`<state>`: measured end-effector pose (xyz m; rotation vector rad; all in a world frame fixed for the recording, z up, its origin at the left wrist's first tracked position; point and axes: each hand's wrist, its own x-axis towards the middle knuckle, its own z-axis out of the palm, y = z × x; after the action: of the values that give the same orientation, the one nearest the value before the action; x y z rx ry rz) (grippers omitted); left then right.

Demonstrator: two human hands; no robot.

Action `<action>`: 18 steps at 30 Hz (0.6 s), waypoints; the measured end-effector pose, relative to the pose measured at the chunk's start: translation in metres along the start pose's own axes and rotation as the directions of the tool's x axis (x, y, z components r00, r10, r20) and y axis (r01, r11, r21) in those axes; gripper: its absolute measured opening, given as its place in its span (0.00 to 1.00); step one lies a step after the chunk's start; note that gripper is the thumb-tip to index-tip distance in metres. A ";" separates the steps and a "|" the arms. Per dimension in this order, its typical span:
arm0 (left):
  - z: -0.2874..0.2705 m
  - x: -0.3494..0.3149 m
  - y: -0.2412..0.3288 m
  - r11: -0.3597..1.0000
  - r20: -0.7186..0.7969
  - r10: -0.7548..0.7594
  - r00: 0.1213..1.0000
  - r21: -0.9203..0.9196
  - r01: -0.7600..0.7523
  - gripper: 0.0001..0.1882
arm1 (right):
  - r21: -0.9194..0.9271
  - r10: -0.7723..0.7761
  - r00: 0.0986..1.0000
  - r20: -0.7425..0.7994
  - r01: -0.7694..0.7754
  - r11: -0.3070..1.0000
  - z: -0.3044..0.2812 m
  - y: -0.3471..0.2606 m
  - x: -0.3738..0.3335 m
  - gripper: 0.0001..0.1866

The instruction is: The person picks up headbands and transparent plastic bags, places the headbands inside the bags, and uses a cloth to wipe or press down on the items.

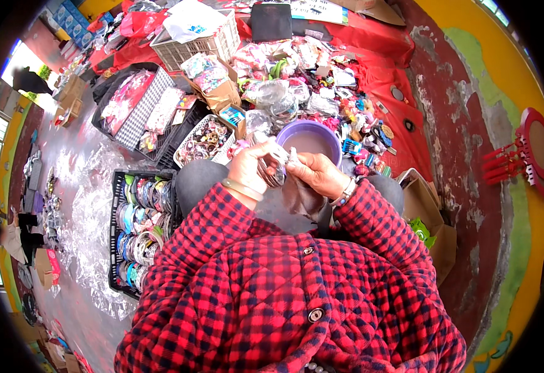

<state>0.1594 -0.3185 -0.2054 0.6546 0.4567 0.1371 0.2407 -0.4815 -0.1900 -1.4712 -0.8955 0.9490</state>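
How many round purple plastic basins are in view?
1. The round purple plastic basin sits just beyond both hands, before the pile of small colourful items. Others may be hidden under the clutter.

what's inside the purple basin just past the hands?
The purple basin shows a bare, pale purple-grey inside on its far half. The left hand, right hand and the clear plastic packet they hold cover its near part.

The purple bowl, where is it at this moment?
In the head view, the purple bowl sits just beyond both hands, slightly right of centre, before the pile of small colourful items on the red cloth.
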 end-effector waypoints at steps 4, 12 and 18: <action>0.007 -0.007 0.014 0.999 0.004 -0.014 1.000 -0.036 0.015 0.06 | -0.037 -0.096 0.995 0.017 0.097 0.995 0.001 0.001 -0.005 0.12; -0.010 0.002 0.037 0.988 0.080 0.017 0.997 -0.154 -0.004 0.04 | -0.004 -0.054 0.980 0.193 0.056 0.998 -0.011 -0.002 -0.012 0.11; -0.006 0.003 0.027 0.997 0.039 -0.042 0.998 -0.067 0.044 0.08 | -0.167 -0.258 0.966 -0.028 0.250 0.954 -0.009 0.002 -0.009 0.12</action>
<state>0.1599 -0.2933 -0.1940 0.5790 0.4281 0.0990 0.2452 -0.4929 -0.1905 -1.4657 -1.1165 0.6590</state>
